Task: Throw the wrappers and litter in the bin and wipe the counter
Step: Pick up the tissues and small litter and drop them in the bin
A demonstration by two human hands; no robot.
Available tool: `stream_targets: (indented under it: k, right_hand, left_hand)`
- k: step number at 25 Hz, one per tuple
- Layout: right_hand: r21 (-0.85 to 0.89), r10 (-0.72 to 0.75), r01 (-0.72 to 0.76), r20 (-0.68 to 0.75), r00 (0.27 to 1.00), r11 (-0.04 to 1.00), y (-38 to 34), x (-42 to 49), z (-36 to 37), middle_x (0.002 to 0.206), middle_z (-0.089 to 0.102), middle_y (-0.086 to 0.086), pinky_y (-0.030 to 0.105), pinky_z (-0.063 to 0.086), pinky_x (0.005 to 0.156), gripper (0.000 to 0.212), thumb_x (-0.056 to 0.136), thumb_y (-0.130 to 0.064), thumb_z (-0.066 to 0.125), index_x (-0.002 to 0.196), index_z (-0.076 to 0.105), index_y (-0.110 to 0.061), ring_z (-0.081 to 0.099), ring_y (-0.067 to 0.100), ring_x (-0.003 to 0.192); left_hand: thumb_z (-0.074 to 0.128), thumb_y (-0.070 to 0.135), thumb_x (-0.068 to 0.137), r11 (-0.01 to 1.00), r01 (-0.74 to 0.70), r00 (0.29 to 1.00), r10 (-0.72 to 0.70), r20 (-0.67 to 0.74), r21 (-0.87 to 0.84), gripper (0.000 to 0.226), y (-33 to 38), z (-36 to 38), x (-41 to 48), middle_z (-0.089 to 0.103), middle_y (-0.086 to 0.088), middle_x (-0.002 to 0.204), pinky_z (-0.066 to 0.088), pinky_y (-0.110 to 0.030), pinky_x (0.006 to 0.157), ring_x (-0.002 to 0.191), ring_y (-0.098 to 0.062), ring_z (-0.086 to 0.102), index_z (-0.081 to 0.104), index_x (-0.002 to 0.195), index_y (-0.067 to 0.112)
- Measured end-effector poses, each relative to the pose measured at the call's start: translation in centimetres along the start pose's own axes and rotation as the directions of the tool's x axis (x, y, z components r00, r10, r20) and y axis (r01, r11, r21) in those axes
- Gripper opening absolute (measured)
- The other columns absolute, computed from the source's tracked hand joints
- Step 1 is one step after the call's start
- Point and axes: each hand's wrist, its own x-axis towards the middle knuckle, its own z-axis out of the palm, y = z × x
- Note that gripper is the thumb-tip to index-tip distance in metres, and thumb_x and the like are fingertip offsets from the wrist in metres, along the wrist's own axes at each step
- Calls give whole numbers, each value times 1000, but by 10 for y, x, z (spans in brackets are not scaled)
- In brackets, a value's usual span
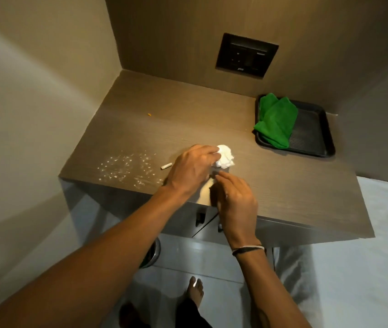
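Note:
A crumpled white tissue [296, 159] lies mid-counter, and my left hand [193, 168] closes its fingers on the tissue's left side. My right hand [235, 200] hovers just in front of the tissue at the counter's front edge, fingers curled, its tips near a small scrap I cannot make out. White crumbs [126, 170] are scattered over the front left of the wooden counter [283, 192]. A short white stub [166, 166] lies beside them. A tiny orange scrap [149, 114] sits further back. A metal bin [151, 254] shows on the floor under my left forearm.
A folded green cloth [275, 123] rests half on a black tray [316, 136] at the back right. A dark socket panel [246, 55] is set in the back wall. Walls close in on the left and behind. White bedding [365, 268] lies to the right. My bare foot [195, 290] stands below.

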Motion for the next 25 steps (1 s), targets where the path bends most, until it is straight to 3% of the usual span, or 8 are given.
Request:
stream_targets:
  k: [4,7,10,12,15,18,20,25]
  right_hand:
    - [180,-115,132,-104,988,975,-54,-38,18,125,77,13,38,59,105,23,99,-8,70,120,77,-4,73,24,118]
    - [341,-221,206,5,975,917,-101,-81,53,127,76,9,35,57,107,21,100,-9,72,120,78,-5,73,23,119]
    - [390,-265,173,195,944,904,-120,-122,98,125,77,7,34,58,105,21,96,-7,76,117,79,-7,74,23,115]
    - [352,-289,158,360,887,922,-125,-160,158,121,79,9,34,59,103,24,91,-3,80,115,80,-7,76,25,111]
    - [272,-196,37,587,785,962,-98,-172,195,117,80,12,42,61,100,22,94,-4,75,115,79,-10,76,30,108]
    - [217,-190,48,699,690,975,-63,-203,270,106,79,12,47,64,84,13,101,-15,67,110,77,-11,75,30,94]
    - [162,-167,64,775,610,985,-39,-224,316,111,78,11,44,63,88,18,104,-20,63,113,76,-10,75,28,98]
    - [91,-165,160,821,547,983,5,-249,424,127,74,13,41,60,100,27,109,-20,55,128,70,-9,72,29,116]
  left_hand:
    - [74,-11,90,979,150,899,-194,-393,-141,31,-27,-23,-103,79,-15,124,62,-38,93,110,-34,75,81,118,1]
    - [67,-6,98,917,390,786,-376,-490,-78,23,-51,-32,-199,80,-15,119,58,-32,94,105,-32,77,81,115,-1]
    - [60,-1,100,861,506,776,-483,-406,-56,25,-72,-13,-284,81,-18,115,59,-34,93,101,-36,78,82,111,-3]
    - [65,-8,94,764,644,716,-624,-312,-51,22,-97,26,-344,81,-21,112,65,-43,91,99,-39,79,82,108,-5]
    - [77,-15,85,704,702,697,-710,-99,-107,24,-103,69,-368,80,-25,113,68,-54,85,102,-45,77,81,108,-9]
    - [76,-7,90,635,768,638,-770,14,-80,23,-130,144,-394,78,-24,122,65,-51,94,111,-44,74,80,113,-6]
    - [72,0,96,600,796,605,-792,83,-76,25,-150,203,-411,76,-21,129,60,-45,101,119,-40,71,79,120,-2]
    - [65,8,102,580,812,577,-783,233,-63,40,-210,321,-420,60,-25,151,47,-51,117,141,-44,55,64,141,-2]
